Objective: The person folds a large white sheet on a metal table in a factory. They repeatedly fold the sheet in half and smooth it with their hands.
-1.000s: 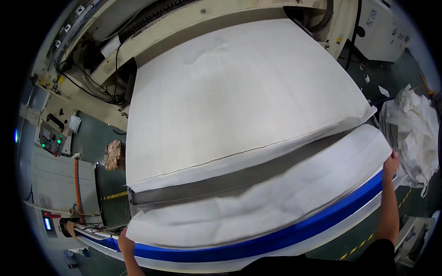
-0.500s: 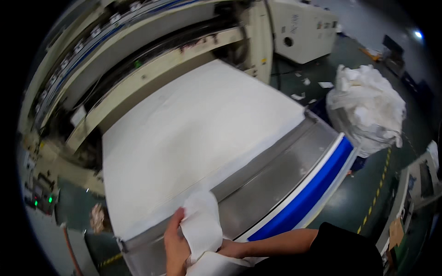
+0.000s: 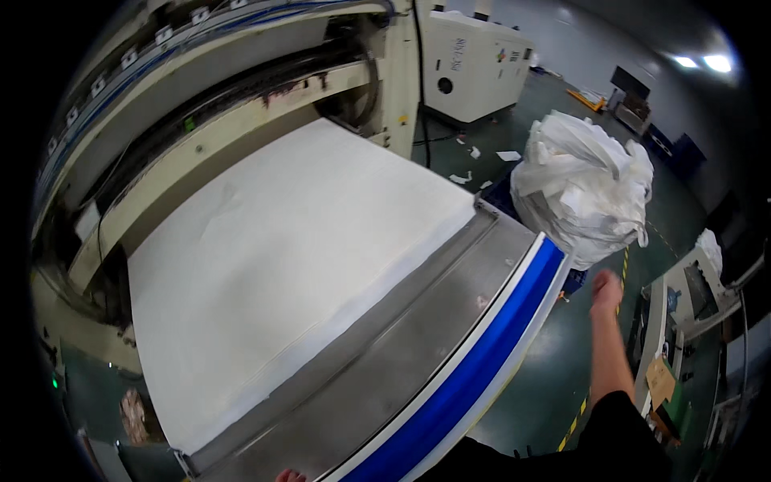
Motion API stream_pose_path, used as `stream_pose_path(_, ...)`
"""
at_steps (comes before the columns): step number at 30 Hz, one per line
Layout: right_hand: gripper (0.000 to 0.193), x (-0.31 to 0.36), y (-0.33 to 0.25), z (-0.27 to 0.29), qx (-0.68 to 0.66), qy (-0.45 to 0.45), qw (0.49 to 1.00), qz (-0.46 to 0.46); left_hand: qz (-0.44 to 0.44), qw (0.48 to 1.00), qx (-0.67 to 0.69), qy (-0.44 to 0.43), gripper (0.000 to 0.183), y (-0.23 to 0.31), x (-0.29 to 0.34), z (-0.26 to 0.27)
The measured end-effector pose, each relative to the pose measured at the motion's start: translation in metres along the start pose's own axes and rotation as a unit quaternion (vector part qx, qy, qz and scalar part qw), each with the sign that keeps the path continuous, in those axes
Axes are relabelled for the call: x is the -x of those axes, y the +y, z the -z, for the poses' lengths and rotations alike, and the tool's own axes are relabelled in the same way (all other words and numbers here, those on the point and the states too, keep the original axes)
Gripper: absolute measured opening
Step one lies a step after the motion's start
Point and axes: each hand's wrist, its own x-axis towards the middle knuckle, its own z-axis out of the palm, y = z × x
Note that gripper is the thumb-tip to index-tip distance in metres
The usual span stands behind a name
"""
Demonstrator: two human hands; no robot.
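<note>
A wide white sheet (image 3: 265,265) lies across the bed of a large machine, with a grey metal ledge (image 3: 401,329) along its near side. Beyond the ledge runs a blue strip (image 3: 466,394) with white edges. My right hand (image 3: 607,292) is raised out to the right, past the blue strip and below a big white bag (image 3: 580,189) heaped with crumpled white material. That hand is blurred, and how its fingers lie does not show. Only a bit of my left hand (image 3: 291,475) appears at the lower edge, by the ledge; its fingers are mostly cut off.
The machine's cream crossbeam (image 3: 201,153) spans the far side of the sheet. A pale cabinet (image 3: 474,68) stands at the back. White scraps (image 3: 507,156) lie on the green floor near the bag. At the right is a bench (image 3: 671,321) with a brown cardboard piece (image 3: 660,381).
My hands have parted: the right swung out to the right, and the left dropped to the lower edge. The folded white piece they held is out of sight. The view has shifted right.
</note>
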Motion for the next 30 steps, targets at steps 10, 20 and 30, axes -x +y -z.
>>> stream_pose_path(10,0.020,0.383,0.174,-0.167,0.292,-0.634,0.714,-0.052,-0.209,0.910,-0.355,0.053,0.027,0.048,-0.041,-0.011)
stream_pose_path(20,0.022,0.647,0.169,-0.325,0.260,-0.875,0.359,0.193,-0.301,0.813,-0.412,0.282,0.034,0.016,-0.097,0.064)
stream_pose_path(30,0.017,0.829,0.211,-0.444,0.173,-0.898,0.340,0.220,-0.303,0.820,-0.415,0.253,0.038,0.009,-0.119,0.076)
